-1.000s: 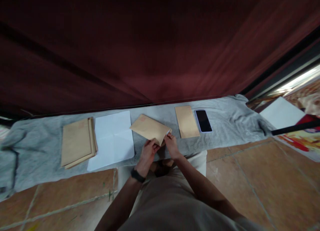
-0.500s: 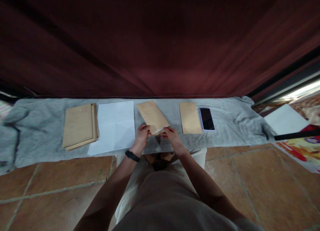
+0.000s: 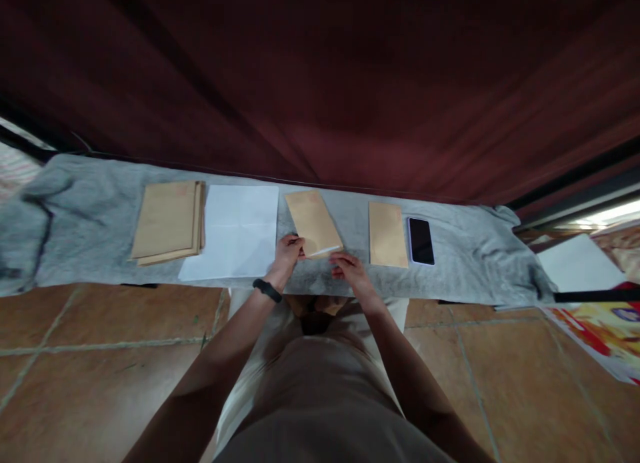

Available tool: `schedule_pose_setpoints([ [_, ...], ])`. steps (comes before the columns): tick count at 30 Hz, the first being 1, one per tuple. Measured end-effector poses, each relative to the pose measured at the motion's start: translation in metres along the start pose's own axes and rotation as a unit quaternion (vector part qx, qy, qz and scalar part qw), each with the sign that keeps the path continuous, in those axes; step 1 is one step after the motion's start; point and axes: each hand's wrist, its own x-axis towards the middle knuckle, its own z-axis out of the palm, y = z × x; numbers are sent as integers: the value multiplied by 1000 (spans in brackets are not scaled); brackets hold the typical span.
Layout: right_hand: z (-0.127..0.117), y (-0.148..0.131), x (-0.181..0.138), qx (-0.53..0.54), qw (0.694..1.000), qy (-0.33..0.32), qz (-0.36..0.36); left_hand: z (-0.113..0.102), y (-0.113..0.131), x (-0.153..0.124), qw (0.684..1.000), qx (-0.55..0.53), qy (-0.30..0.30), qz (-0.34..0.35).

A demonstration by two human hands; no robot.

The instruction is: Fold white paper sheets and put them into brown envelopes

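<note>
A tan paper envelope lies slightly slanted on the grey cloth in front of me. A white strip, like the edge of paper, shows along its near end. My left hand, with a dark band on the wrist, pinches the envelope's near left corner. Beside the near right corner is my right hand, its fingers apart and nothing visible between them. One fingertip is close to the envelope's edge; whether it touches is hard to tell.
Left of the envelope lie white paper sheets and a stack of tan envelopes. To the right are another envelope and a phone. A dark red curtain hangs behind the cloth-covered surface.
My right hand has loosened from the envelope's near edge and sits slightly off its corner. More of the white strip shows. The whole view has tilted a little.
</note>
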Motion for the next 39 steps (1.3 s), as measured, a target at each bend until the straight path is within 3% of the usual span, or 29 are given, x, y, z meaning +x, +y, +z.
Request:
schedule_pose_setpoints([
  [3,-4,5,-3,-21,1000,11,-15,-3,-2,1,999,29,5,14],
  [6,-10,6,-7,-110,985,55,-119,-8,-5,5,997,68,17,37],
  [10,-17,1,-5,-280,904,89,-311,-14,-6,14,988,129,34,72],
  [14,-16,-3,7,-353,847,62,-392,-16,-1,20,977,190,32,95],
  [22,-9,9,23,-431,809,-11,-398,-23,-1,2,938,303,71,155],
  [25,-8,9,24,-437,810,-6,-392,-23,-12,-17,881,362,83,292],
  [27,-8,8,24,-427,815,-3,-391,-22,-21,-29,832,384,41,399],
  [29,-9,8,24,-407,825,-2,-392,-22,-29,-38,788,409,-15,461],
  [33,-12,8,22,-383,836,-9,-393,-23,-39,-44,739,464,-81,482],
  [39,-13,8,17,-425,820,-24,-382,-24,-44,-42,741,474,-75,470],
])
